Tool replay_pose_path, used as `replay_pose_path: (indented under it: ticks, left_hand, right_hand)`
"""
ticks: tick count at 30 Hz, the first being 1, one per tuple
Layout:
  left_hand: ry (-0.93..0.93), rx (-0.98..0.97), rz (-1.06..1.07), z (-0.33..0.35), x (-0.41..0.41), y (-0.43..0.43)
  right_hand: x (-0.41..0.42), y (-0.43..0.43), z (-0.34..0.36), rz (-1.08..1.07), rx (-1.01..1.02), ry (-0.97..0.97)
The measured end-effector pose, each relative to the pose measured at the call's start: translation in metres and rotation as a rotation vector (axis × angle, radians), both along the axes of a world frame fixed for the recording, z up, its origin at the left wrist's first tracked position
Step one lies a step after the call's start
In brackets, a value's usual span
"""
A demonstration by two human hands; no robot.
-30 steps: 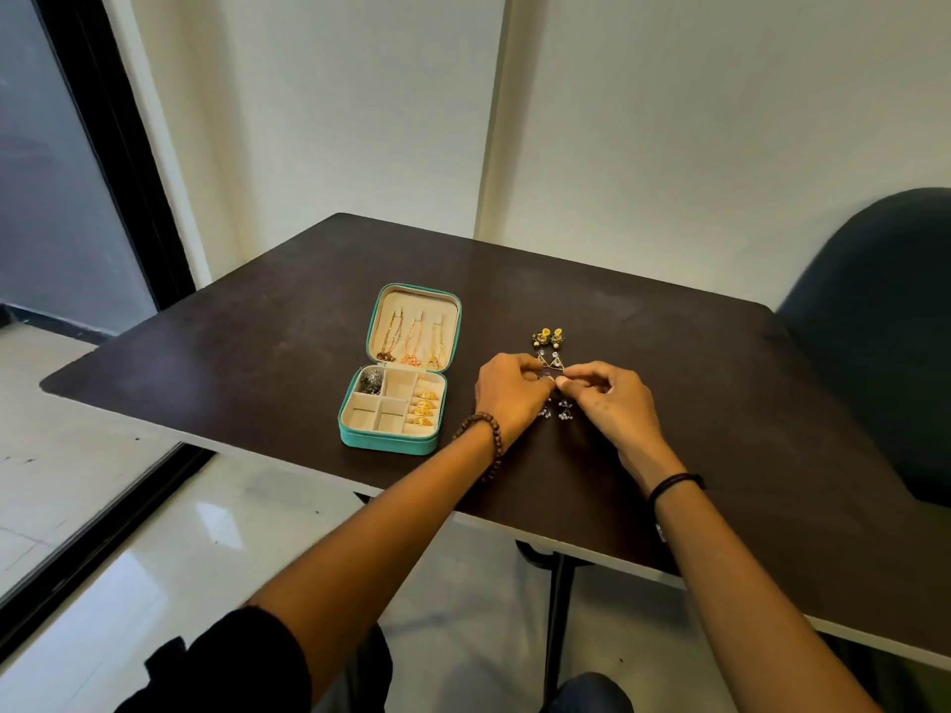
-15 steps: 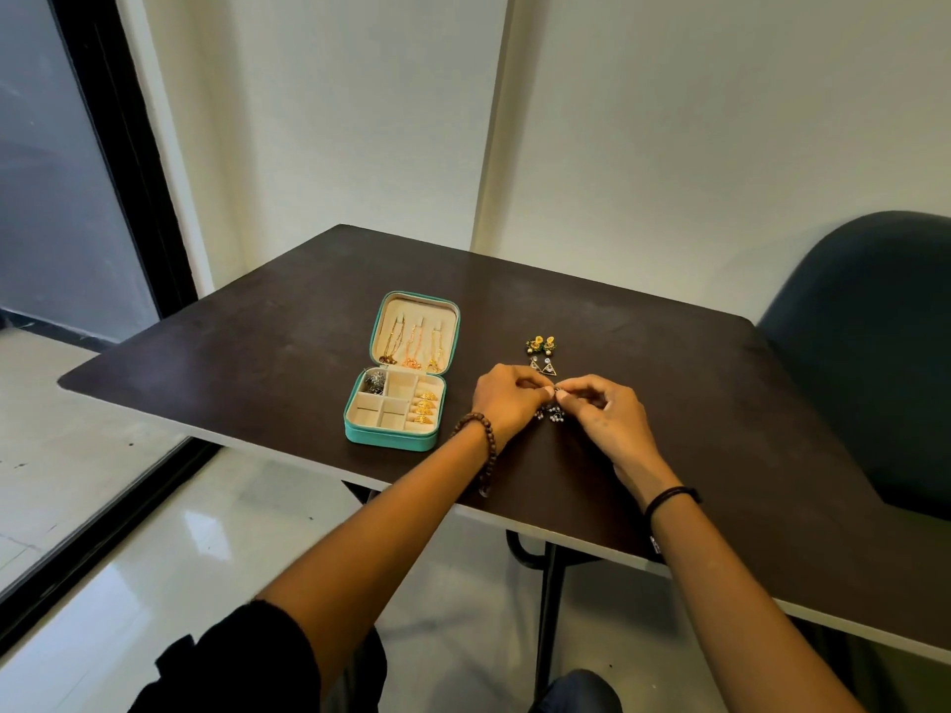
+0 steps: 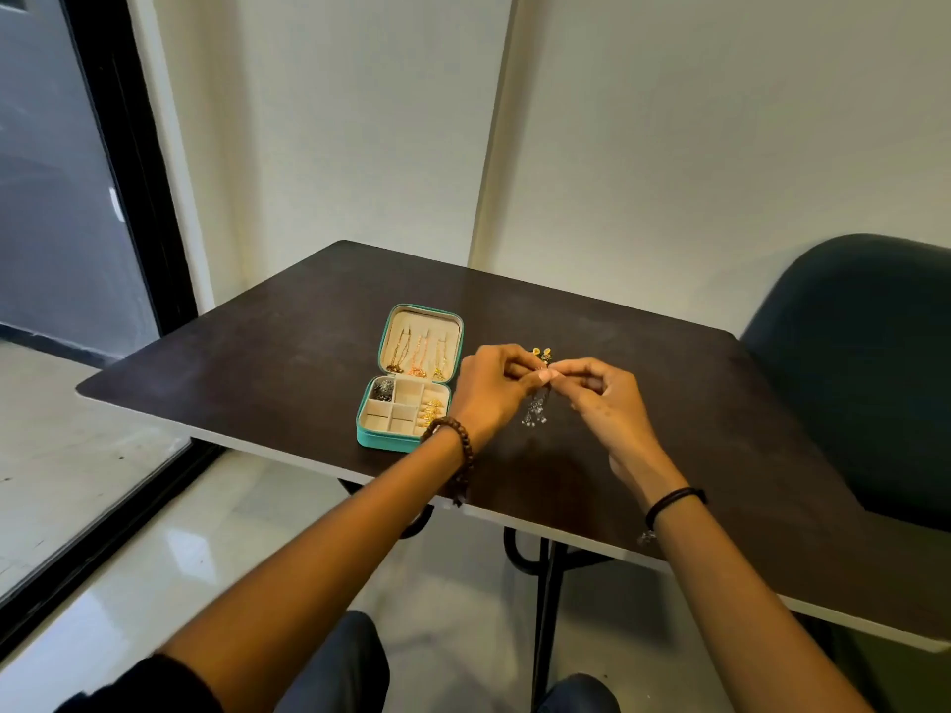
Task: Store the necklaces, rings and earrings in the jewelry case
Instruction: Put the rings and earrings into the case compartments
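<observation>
- Head view: the case (image 3: 387,441) lies open on the table (image 3: 257,362), its lid tilted back on the far side and its tray toward the person.
- Necklaces (image 3: 418,352) hang in a row inside the lid of the case.
- In the case's tray, gold rings (image 3: 432,407) fill the right-hand strip, and a dark cluster (image 3: 383,390) sits in the far left compartment. What that cluster is cannot be told. The other compartments show bare lining.
- The left hand (image 3: 489,388) is just right of the case, raised off the table, with its fingers curled and the thumb and fingertips pinching the top of the silver earrings (image 3: 535,410).
- The right hand (image 3: 602,398) is farther right of the case. Its fingertips meet the left hand's and pinch the same silver earrings, and its other fingers are curled.
- The silver earrings hang down between the two hands, right of the case. Whether their ends touch the table cannot be told.
- Yellow earrings (image 3: 541,352) lie on the table right of the case's lid, just beyond the fingertips.
- A bead bracelet (image 3: 461,441) on the left wrist is near the case's front right corner, and a black band (image 3: 669,499) circles the right wrist.
- A dark chair (image 3: 864,352) stands well right of the case.
</observation>
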State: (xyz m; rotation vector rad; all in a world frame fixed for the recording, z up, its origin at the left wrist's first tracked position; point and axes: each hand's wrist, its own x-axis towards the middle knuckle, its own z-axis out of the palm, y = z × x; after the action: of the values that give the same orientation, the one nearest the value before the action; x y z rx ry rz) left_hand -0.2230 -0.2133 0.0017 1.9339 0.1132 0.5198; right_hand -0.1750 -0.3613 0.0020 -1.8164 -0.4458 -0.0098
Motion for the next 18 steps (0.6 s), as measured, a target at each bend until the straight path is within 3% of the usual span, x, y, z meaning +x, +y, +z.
replay_pose_path:
  ticks: [11,18]
  left_hand:
    - [-0.036,-0.069,-0.016,0.042,-0.026,0.065]
    - [0.035,-0.067,-0.053,0.053,-0.033,0.103]
  right_hand:
    - [-0.010,0.044,0.041,0.121,0.084,0.003]
    - [-0.014,0.078,0.047,0.182,0.078,0.011]
